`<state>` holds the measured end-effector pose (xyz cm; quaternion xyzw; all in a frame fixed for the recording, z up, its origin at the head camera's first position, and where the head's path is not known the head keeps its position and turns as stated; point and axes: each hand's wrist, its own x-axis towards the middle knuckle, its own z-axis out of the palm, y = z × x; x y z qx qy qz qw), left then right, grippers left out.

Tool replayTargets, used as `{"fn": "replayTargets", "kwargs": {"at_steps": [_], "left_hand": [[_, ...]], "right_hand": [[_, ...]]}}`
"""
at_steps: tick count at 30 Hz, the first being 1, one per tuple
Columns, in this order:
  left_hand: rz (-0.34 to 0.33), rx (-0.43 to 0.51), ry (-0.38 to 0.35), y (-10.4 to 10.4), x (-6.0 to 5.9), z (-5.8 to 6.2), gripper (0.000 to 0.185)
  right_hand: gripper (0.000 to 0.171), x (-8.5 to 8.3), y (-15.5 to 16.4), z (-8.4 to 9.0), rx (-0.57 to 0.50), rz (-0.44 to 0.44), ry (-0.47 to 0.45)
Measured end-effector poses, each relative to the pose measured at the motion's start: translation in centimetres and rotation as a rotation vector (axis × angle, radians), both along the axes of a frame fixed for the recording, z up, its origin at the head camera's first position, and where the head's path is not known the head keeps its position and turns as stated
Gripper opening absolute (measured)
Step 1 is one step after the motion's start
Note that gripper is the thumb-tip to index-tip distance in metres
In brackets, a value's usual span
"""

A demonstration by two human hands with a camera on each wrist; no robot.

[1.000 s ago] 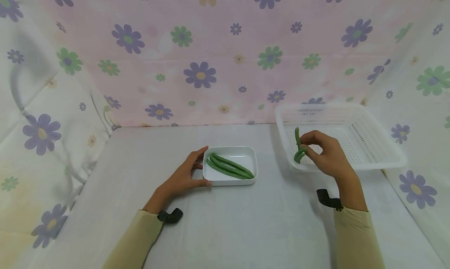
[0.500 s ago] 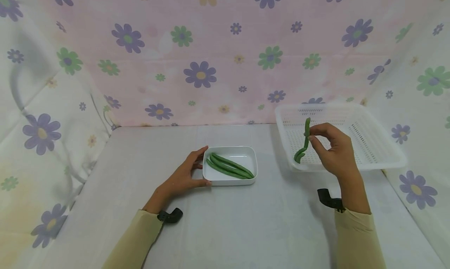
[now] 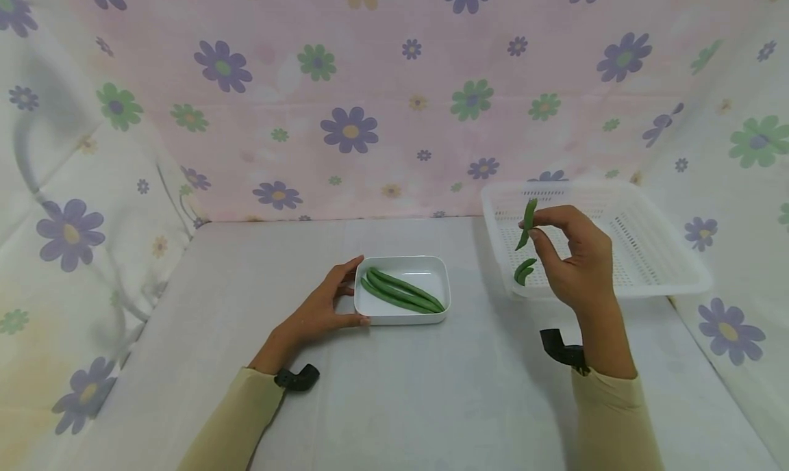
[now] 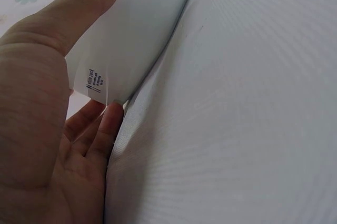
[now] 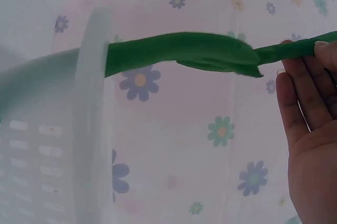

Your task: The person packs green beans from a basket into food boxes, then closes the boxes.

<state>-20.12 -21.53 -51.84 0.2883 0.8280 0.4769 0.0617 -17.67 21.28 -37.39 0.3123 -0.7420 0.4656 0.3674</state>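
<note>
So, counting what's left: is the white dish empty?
No. The white dish holds several green beans lying side by side.

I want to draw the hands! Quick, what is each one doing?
Left hand: fingers grip the end of the white rectangular dish of green beans.
Right hand: pinches a long green bean pod over the white plastic basket.
</note>
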Motion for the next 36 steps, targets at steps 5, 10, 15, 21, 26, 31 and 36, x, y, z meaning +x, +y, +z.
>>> {"fn": "replayTargets", "kwargs": {"at_steps": [5,10,15,21,26,31,36], "left_hand": [[0.016,-0.005,-0.018,0.1,0.0,0.1,0.117],[0.02,0.011,-0.023,0.4,0.3,0.5,0.118],[0.006,0.018,-0.035,0.8,1.3,2.6,0.115],[0.0,0.013,-0.027,0.8,1.6,3.6,0.113],[0.001,0.02,-0.032,0.8,1.6,3.6,0.114],[0.002,0.023,-0.033,0.8,1.6,3.5,0.114],[-0.001,0.025,-0.024,0.8,1.6,3.4,0.114]], "right_hand": [[0.024,0.7,-1.4,0.7,0.019,0.005,0.028],[0.015,1.0,-2.8,0.6,0.04,0.036,0.05],[0.014,1.3,-4.3,0.4,0.072,0.07,0.025],[0.031,1.4,-5.8,-0.1,0.093,0.134,-0.018],[0.03,1.1,-7.0,-0.9,0.08,0.186,-0.061],[0.029,0.8,-8.2,-2.0,0.092,0.203,-0.131],[0.025,0.3,-9.3,-3.2,0.104,0.249,-0.194]]}}
